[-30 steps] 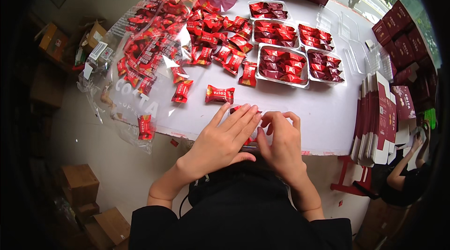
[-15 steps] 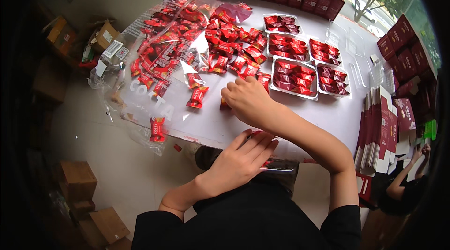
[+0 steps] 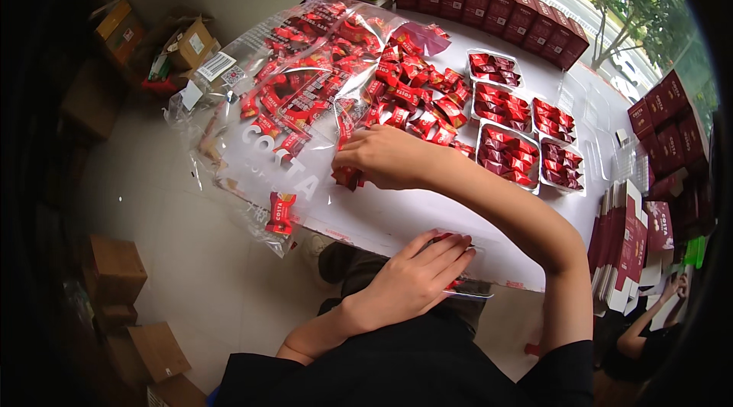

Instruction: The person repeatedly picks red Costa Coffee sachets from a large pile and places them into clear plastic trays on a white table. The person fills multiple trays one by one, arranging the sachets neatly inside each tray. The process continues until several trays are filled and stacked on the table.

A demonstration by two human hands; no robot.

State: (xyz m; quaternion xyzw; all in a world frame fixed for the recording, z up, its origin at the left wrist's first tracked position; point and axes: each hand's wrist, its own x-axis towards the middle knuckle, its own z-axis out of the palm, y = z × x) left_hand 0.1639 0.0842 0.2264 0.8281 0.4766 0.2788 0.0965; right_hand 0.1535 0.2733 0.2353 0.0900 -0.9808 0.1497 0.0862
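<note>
My right hand (image 3: 382, 156) reaches across the table from the right. Its fingers are bent down and closed around a red wrapped packet (image 3: 348, 176), partly hidden under them. Beside and beyond it spreads a pile of similar red packets (image 3: 412, 95), many lying under a large clear plastic bag (image 3: 294, 172). At the table's front edge, close to my body, my left hand (image 3: 416, 279) lies with its fingers together over a clear plastic tray (image 3: 475, 295). Bits of red show around those fingers; most of the tray is covered by the hand.
Several filled trays (image 3: 508, 156) stand right of the pile. Maroon boxes (image 3: 477, 4) line the back edge, and flattened cartons (image 3: 622, 243) stack at the right. One red packet (image 3: 282, 213) sits near the front left edge. Another person's arm (image 3: 645, 327) appears far right.
My right hand has moved left to the loose packets near the bag and now has one in its fingers. My left hand stays on the tray. The whole view has shifted slightly.
</note>
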